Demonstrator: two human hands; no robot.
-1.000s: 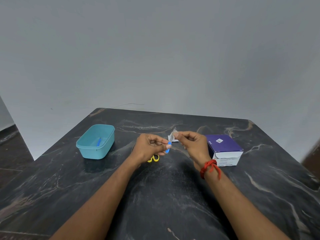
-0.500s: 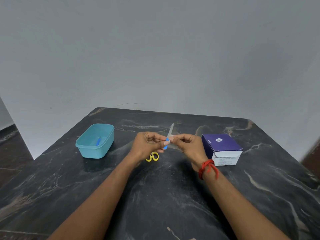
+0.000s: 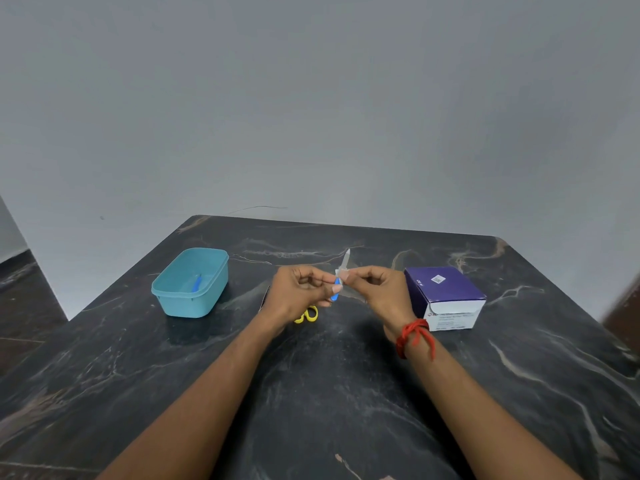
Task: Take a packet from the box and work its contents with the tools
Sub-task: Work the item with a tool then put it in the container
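The purple-and-white cardboard box (image 3: 445, 292) bore a small white QR-type sticker (image 3: 438, 279) on top & lines of dark print on its white front, all too blurred to read.

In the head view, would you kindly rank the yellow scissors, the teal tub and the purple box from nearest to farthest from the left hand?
1. Yellow scissors, on the table just beneath the left hand.
2. Teal tub, off to its left.
3. Purple box, far right, beyond the right hand.
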